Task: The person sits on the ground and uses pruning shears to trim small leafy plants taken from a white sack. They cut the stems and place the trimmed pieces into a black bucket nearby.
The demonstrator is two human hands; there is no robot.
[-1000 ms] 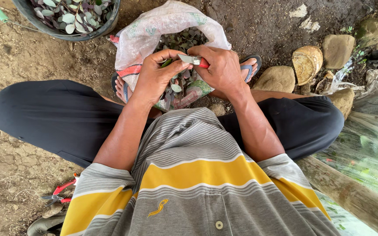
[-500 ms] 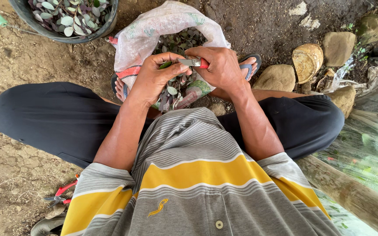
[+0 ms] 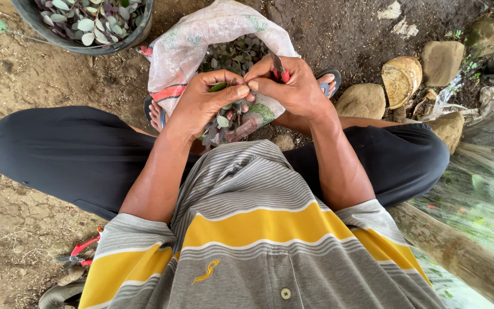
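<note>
both hands meet over the sack [image 3: 201, 40]: left hand [image 3: 204, 103] left of the right hand [image 3: 293, 88], fingertips touching. leaves [image 3: 232, 57] in the sack beyond the grip. tub [image 3: 87, 23] far left beyond, stones [image 3: 395, 86] right, pliers [image 3: 78, 254] behind left.

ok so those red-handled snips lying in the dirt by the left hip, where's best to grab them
By the red handles, coming from above. The red-handled snips lie flat on the ground, with the handles angled up toward the striped shirt and the dark blades pointing away, so the handles look like the safest part for a hand.

Stones [image 3: 363, 100] by rt knee; red pruners [image 3: 78, 254] on dirt, lower left.
</note>
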